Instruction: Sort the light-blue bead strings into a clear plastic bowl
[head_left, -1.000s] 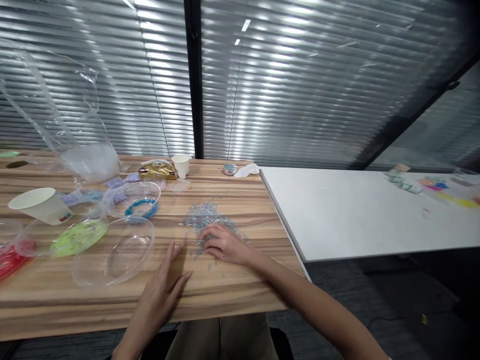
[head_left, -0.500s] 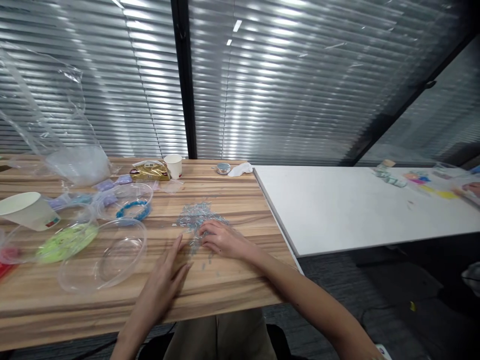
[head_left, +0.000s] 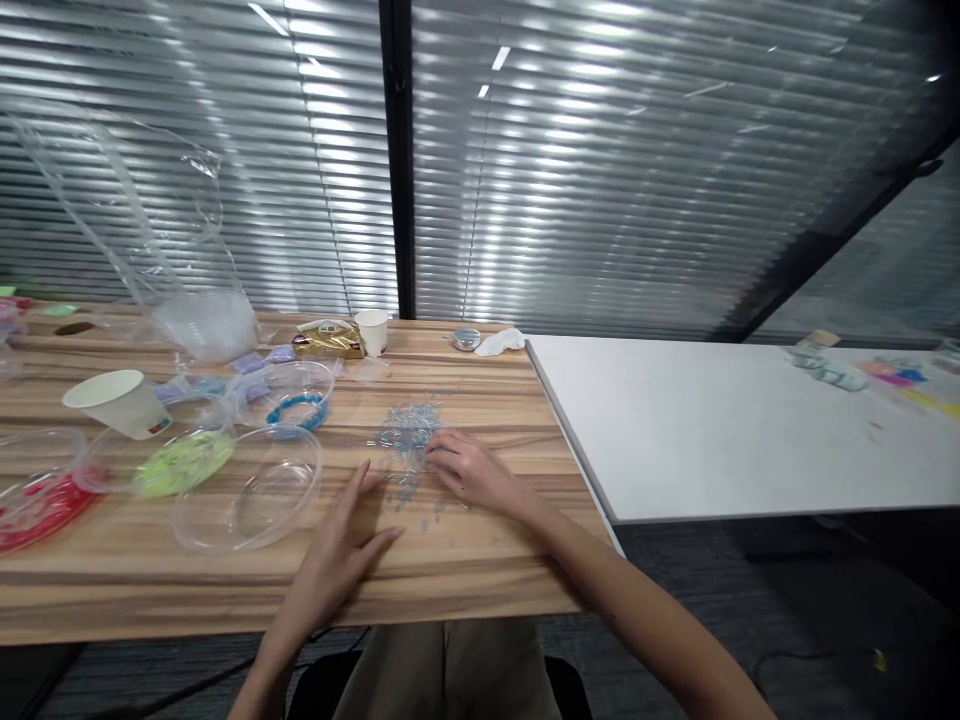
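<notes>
R hand (head_left: 471,470) at R edge of pile of bluish-clear bits (head_left: 406,430) on table (head_left: 480,580), fingers bent, nearly together; can't tell if any bits gripped. L hand (head_left: 341,550) near pile, thumb apart, nothing held. Clear tub (head_left: 276,500) to its L, blue ring (head_left: 319,413) behind.

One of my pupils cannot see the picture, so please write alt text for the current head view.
A person's right hand is at the right edge of a loose pile of tiny silvery-blue pieces on a wood-grain table; the open left hand is to its left. Clear plastic containers are farther left, and a white table adjoins at right.
</notes>
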